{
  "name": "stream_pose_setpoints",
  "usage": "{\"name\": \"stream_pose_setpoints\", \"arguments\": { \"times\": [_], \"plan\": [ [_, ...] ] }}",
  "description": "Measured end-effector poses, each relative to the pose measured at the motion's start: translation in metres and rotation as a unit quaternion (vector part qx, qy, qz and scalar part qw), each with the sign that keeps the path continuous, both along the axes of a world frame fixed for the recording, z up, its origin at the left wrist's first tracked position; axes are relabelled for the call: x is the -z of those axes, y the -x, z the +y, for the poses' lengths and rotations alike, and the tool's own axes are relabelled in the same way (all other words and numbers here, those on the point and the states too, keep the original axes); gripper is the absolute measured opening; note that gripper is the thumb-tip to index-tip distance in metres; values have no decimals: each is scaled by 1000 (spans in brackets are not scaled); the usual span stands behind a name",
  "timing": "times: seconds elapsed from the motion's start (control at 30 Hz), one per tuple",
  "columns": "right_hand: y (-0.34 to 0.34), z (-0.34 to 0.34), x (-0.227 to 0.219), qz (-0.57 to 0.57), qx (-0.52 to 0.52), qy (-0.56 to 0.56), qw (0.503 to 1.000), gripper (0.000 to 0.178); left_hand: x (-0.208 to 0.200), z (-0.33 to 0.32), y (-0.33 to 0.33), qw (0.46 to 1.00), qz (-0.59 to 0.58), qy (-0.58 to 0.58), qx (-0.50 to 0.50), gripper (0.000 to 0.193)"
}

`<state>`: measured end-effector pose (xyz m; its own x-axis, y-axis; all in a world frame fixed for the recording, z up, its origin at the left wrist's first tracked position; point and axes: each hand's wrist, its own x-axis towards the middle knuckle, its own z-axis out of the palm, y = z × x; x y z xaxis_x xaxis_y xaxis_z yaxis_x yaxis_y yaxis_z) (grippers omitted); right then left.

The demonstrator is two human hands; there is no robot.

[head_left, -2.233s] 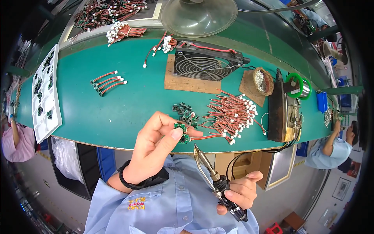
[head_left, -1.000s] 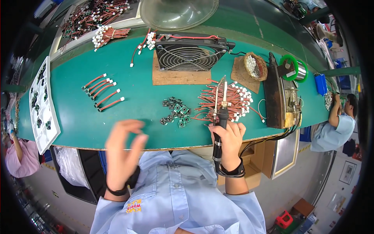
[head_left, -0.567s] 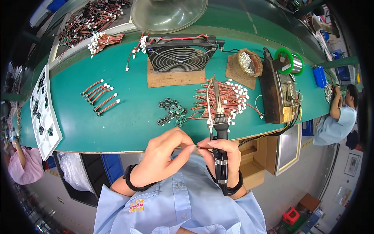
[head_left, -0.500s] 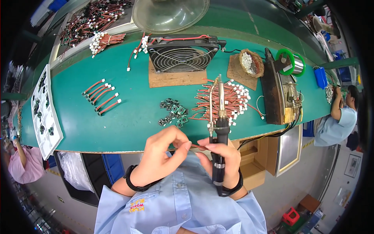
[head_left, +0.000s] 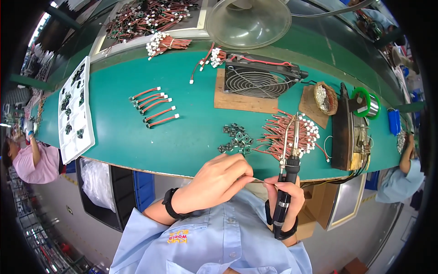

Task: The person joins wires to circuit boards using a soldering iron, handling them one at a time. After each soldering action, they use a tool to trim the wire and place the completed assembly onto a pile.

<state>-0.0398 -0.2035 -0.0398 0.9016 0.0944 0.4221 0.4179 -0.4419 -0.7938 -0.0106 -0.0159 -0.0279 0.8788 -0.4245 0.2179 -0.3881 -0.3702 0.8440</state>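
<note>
My right hand (head_left: 291,197) is closed round the black handle of a soldering iron (head_left: 292,168), its metal tip pointing up and away and a thin tube running alongside. Between that hand's thumb and finger and the pinched fingertips of my left hand (head_left: 220,181) stretches a thin wire lead (head_left: 260,181), just off the table's near edge; its ends are hidden. Beyond the iron lies a pile of red-and-black wire leads with white connectors (head_left: 278,137). Left of that pile sit small green-and-black circuit boards (head_left: 236,138). Several boards with wires attached (head_left: 157,119) lie in a row farther left.
A white tray (head_left: 86,137) of small parts stands at the left. Behind are a black fan (head_left: 259,80) on cardboard, a clear hood (head_left: 248,25) and a wire bundle (head_left: 171,43). A soldering unit (head_left: 342,137), solder spool (head_left: 373,105) and bowl (head_left: 325,98) stand right.
The view has swung, so the table's things appear farther right. My hands still hold the wire lead between them, with the fingertips slightly farther apart. The iron stays in my right hand.
</note>
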Motion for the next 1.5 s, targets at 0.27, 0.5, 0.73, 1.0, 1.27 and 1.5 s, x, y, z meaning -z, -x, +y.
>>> {"name": "stream_pose_setpoints", "arguments": {
  "times": [0.27,0.5,0.73,1.0,1.27,1.5],
  "plan": [
    [-7,3,0,-44,-38,65,996,39,-2,-3,4,999,-22,-44,7,17],
    [-7,-9,4,4,53,72,996,43,18,21,-5,964,-15,-159,-213,23],
    [-7,-9,2,36,37,11,999,40,22,13,-8,955,-60,-196,-214,28],
    [-10,-6,-2,92,33,-101,990,38,23,11,-5,971,28,-156,-180,23],
    [-12,-4,-10,142,17,-205,968,39,18,18,11,978,-19,-148,-143,14],
    [-9,1,-6,138,4,-192,971,39,20,15,12,964,68,-47,-253,16]
  ]
}}
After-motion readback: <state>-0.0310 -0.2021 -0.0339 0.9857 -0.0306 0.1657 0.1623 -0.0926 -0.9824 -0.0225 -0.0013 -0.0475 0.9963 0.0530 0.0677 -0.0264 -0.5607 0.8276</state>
